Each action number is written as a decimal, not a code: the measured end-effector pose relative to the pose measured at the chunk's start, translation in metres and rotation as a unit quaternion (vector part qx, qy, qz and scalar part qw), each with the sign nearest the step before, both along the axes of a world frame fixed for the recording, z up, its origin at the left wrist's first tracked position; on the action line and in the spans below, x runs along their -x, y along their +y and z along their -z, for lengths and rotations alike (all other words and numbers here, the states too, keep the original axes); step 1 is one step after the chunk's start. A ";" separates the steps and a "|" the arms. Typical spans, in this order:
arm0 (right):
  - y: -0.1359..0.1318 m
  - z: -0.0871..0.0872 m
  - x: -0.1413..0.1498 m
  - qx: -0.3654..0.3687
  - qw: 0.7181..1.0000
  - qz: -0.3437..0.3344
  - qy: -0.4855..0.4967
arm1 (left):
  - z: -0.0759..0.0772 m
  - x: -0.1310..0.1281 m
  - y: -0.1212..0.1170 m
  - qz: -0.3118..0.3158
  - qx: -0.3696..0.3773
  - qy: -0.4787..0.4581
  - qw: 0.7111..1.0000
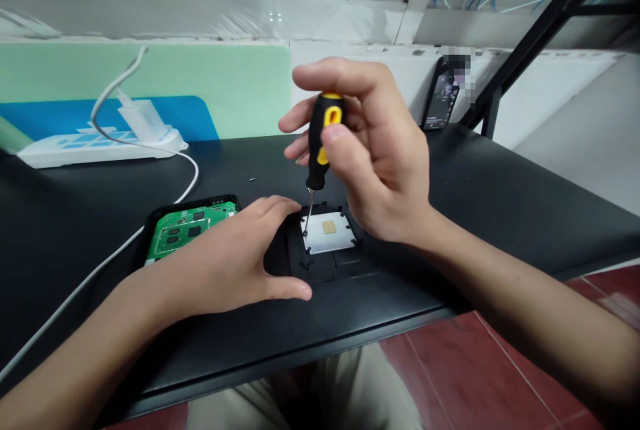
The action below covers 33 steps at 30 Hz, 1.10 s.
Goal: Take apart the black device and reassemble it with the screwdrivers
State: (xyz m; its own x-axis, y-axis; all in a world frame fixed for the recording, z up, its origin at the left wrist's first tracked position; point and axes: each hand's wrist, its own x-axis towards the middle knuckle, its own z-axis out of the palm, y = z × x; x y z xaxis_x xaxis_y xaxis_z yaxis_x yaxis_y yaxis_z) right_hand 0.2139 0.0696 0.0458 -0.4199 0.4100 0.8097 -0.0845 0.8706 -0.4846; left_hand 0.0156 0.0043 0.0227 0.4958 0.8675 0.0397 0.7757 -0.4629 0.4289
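My right hand (380,150) grips the black and yellow handle of a screwdriver (316,150), held upright with a slight tilt. Its tip meets the left edge of a silver metal plate (327,240), at a screw spot. A small tan square pad (329,227) sits on that plate, which lies in a black plastic cover (320,267). Spread around the cover's left side is my left hand (250,250), thumb and fingers apart, the fingertips near its far edge. Left of that hand, partly hidden by it, a green circuit board (190,227) rests in a black housing.
A small screw (252,179) lies on the black table (400,310). At the back left is a white power strip (105,147) with a plugged-in charger (143,120); its white cable (90,277) runs down the left side. A phone (441,97) leans against the back wall.
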 end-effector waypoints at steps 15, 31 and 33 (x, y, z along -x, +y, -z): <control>0.000 0.000 -0.001 -0.010 1.000 -0.003 0.021 | 0.001 0.002 -0.001 0.000 -0.001 0.011 1.000; 0.001 0.005 0.004 0.017 0.998 -0.016 0.059 | 0.001 0.001 -0.001 0.014 -0.003 0.027 1.000; 0.003 0.005 0.004 0.007 0.998 0.010 0.062 | 0.001 0.001 -0.001 0.015 -0.004 0.027 1.000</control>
State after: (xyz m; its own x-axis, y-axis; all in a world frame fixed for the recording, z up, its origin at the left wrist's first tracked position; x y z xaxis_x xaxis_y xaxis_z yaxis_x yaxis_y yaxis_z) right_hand 0.2100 0.0725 0.0404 -0.3091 0.4297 0.8484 -0.1267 0.8656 -0.4845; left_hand 0.0147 0.0036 0.0216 0.5225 0.8524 0.0198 0.7837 -0.4893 0.3826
